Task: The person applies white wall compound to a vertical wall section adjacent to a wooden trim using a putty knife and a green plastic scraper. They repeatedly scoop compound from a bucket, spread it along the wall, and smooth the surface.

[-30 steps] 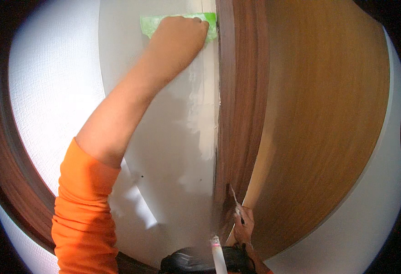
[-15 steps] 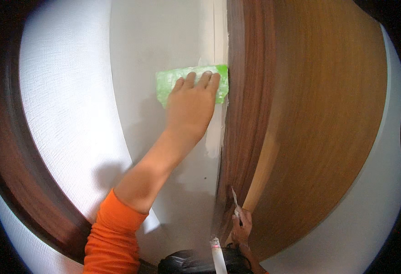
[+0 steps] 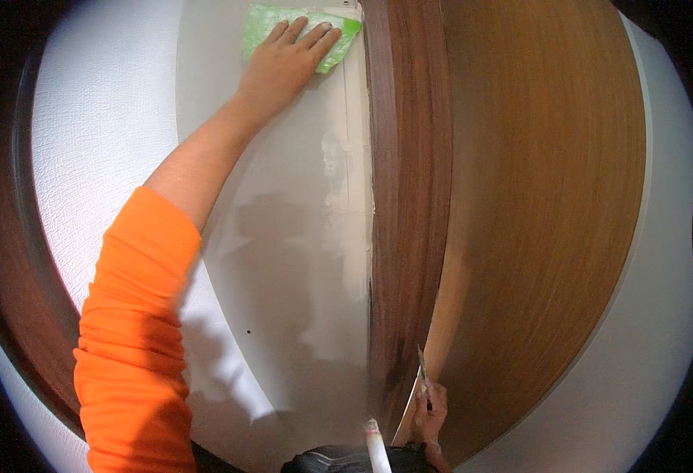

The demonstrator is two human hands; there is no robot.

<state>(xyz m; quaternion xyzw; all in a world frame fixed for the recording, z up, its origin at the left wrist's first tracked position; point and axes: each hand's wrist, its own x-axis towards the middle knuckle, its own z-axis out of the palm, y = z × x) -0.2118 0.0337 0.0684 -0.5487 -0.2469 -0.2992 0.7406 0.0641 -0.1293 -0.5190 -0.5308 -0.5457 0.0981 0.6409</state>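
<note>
My left hand (image 3: 283, 59) lies open, palm down with fingers apart, on a rumpled green-and-white sheet (image 3: 344, 43) against the grey wall panel (image 3: 260, 173) at the top. The sheet reaches a pale, patchy filler strip (image 3: 346, 205) beside a dark reddish wood trim (image 3: 409, 142). Low at the right, my right hand (image 3: 429, 410) is closed on a thin, flat blade tool (image 3: 422, 366), blade upward, near the trim's lower part.
A brown wood-grain panel (image 3: 543, 173) fills the right side. White textured wall (image 3: 102, 142) and curved dark trim (image 3: 23, 315) are at the left. A white stick with a pink band (image 3: 378, 445) and something black (image 3: 323, 461) sit at the bottom edge, close to the camera.
Over the last second my left hand and the green sheet moved down the panel, then back up to the top. My right hand still holds the blade tool, slightly shifted in view.
</note>
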